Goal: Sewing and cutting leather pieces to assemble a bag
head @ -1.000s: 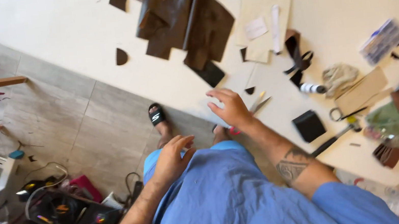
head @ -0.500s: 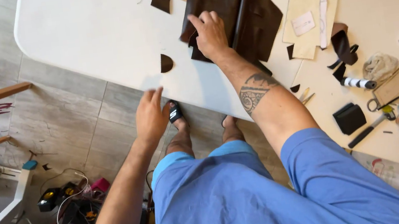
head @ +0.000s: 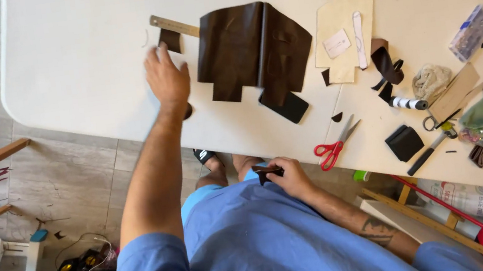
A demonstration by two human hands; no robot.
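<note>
The left hand (head: pixel 166 77) lies flat and spread on the surface (head: pixel 76 58), just left of the leather (head: pixel 252 50) and below a ruler (head: pixel 174 26) and scrap (head: pixel 169 39). The right hand (head: pixel 289 176), off the surface at the lap, pinches a small dark piece (head: pixel 266 173).

Several scraps already lie cut; the big sheet remains largely whole. Half a second ago the right hand was on the leather and the left at the edge; they have since swapped reach.

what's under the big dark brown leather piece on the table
A metal ruler runs under the big dark brown leather piece at its upper left edge, and a flat black piece pokes out beneath its lower edge. How far either extends underneath is covered.
</note>
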